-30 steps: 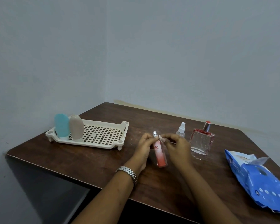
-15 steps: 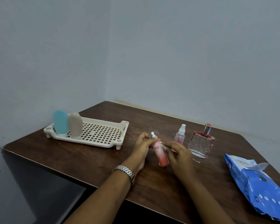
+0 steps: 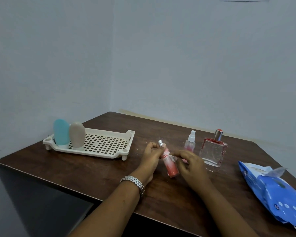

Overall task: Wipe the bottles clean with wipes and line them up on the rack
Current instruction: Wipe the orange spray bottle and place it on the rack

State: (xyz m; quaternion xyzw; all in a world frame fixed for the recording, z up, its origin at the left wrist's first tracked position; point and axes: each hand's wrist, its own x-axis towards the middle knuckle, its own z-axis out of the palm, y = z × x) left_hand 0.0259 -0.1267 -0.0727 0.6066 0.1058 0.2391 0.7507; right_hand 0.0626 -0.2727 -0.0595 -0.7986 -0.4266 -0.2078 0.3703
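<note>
My left hand (image 3: 151, 155) grips a slim pink spray bottle (image 3: 170, 165) near its silver top, holding it tilted above the table. My right hand (image 3: 190, 162) pinches a small white wipe (image 3: 173, 157) against the bottle's side. A cream perforated rack (image 3: 99, 145) sits at the left, with a blue bottle (image 3: 61, 132) and a beige bottle (image 3: 77, 135) standing upright at its left end. A small clear spray bottle (image 3: 190, 143) and a square glass perfume bottle (image 3: 213, 151) stand behind my right hand.
A blue pack of wipes (image 3: 277, 190) lies at the right with its flap open. The dark wooden table (image 3: 92, 175) fits into a corner between two pale walls. Its front left edge drops off to a dark floor.
The view shifted slightly. My right hand slid down the pink bottle's side with the wipe, while my left hand kept its grip near the top.
</note>
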